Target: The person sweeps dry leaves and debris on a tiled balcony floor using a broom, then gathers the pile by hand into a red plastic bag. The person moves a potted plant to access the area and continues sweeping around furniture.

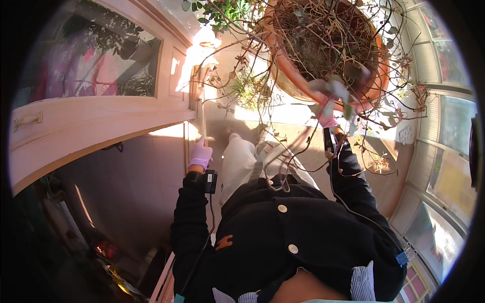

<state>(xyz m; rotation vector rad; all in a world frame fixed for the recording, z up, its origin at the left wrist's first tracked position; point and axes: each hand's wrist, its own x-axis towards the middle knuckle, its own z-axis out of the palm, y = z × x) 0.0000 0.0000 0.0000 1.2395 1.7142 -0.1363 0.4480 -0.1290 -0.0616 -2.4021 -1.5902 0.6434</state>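
My left hand [201, 154], in a pinkish-purple glove, is closed at the lower end of a pale, narrow stick [204, 118]. The stick runs away from me beside the door frame, and its far end is lost in glare. My right hand [328, 119], in a pink glove, is at the near rim of a large terracotta-coloured plant pot [289, 70]. Leaves and stems cover its fingers, so its grip cannot be made out. Tangled, mostly bare vines [323, 38] fill the pot and trail over its rim towards my body.
A pale door with a glass pane [96, 58] stands at the left, with a dim room beyond its edge. Windows [457, 126] line the right side. Green foliage [222, 15] grows at the far left of the pot. Cables run along both my sleeves.
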